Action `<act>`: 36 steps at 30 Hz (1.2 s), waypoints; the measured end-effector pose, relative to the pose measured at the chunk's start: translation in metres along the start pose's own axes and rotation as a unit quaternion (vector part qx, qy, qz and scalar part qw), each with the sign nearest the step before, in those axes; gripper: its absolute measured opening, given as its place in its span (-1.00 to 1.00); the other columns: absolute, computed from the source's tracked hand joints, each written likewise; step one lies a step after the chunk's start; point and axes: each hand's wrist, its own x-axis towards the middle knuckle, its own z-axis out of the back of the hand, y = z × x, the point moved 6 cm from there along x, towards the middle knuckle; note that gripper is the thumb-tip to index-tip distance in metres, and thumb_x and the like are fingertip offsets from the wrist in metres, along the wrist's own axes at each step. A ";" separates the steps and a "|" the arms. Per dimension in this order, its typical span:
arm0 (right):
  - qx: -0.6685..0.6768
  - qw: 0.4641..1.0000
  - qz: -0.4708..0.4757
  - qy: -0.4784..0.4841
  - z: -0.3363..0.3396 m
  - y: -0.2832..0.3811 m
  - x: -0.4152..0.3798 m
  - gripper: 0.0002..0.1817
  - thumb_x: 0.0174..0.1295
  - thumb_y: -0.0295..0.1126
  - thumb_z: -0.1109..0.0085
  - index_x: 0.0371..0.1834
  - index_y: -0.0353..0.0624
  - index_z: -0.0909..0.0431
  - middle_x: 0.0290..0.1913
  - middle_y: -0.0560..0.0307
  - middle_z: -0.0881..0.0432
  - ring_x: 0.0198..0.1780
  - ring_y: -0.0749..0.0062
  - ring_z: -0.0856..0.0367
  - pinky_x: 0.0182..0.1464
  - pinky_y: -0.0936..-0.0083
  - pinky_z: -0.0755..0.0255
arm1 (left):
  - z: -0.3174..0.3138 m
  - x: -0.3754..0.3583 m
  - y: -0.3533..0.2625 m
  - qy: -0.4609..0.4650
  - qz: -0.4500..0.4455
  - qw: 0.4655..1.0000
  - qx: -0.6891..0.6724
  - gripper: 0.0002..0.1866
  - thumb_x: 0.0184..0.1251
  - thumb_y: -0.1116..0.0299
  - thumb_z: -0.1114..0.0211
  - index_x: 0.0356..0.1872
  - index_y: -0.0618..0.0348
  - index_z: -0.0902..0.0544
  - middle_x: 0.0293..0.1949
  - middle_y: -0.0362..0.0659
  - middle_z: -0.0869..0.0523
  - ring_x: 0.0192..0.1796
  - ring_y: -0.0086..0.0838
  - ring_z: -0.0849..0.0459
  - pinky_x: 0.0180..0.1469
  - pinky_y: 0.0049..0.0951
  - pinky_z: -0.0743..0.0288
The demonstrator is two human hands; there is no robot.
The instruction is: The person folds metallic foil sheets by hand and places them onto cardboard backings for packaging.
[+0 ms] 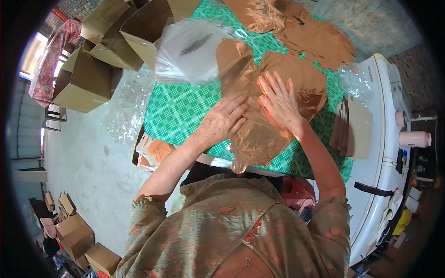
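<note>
A brown satiny garment [301, 76] lies spread on the table, with a rounded part [234, 60] reaching up at its left. Its lower part is shiny and wrinkled, and appears to be inside a clear plastic bag [257, 143] that hangs slightly over the near table edge. My left hand [225, 116] rests at the garment's left side, fingers bent and closed on the material; its thumb is hidden. Flat on the middle of the garment, my right hand [280, 99] is open, with its fingers stretched out and pointing away from me.
A green checked cloth [178, 109] covers the table. Clear plastic bags [187, 55] are stacked at the far left, and more brown garments [315, 39] lie at the back. Beige card pieces [354, 129] and a pink thread spool [414, 139] are at right. Cardboard boxes [83, 83] stand left.
</note>
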 end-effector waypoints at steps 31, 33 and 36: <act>-0.016 0.999 0.000 -0.031 0.000 0.002 0.000 -0.32 0.68 -0.01 0.08 0.79 0.06 -0.19 0.79 0.05 -0.14 0.81 0.05 0.05 0.73 -0.31 0.28 | -0.032 0.045 0.091 -0.027 0.327 0.889 -0.319 -0.54 0.55 0.23 -0.28 0.35 0.22 -0.62 -0.04 -0.03 -0.86 -0.03 -0.33 -0.82 0.06 -0.27 -0.67; 0.000 0.999 0.007 -0.044 -0.001 0.003 -0.001 -0.32 0.65 0.00 0.04 0.74 -0.01 -0.27 0.78 0.04 -0.17 0.80 0.02 0.03 0.71 -0.39 0.28 | -0.036 0.054 0.083 -0.012 0.340 0.869 -0.358 -0.60 0.61 0.33 -0.22 0.35 0.24 -0.61 0.00 -0.09 -0.83 0.01 -0.42 -0.76 0.11 -0.34 -0.64; -0.007 0.999 0.010 -0.042 0.001 -0.001 0.003 -0.34 0.64 -0.01 0.03 0.67 -0.11 -0.36 0.77 0.01 -0.18 0.79 -0.02 0.02 0.70 -0.42 0.27 | -0.031 0.066 0.053 -0.028 0.311 0.868 -0.387 -0.70 0.70 0.51 -0.15 0.33 0.25 -0.62 -0.03 -0.24 -0.75 -0.01 -0.62 -0.66 0.08 -0.48 -0.62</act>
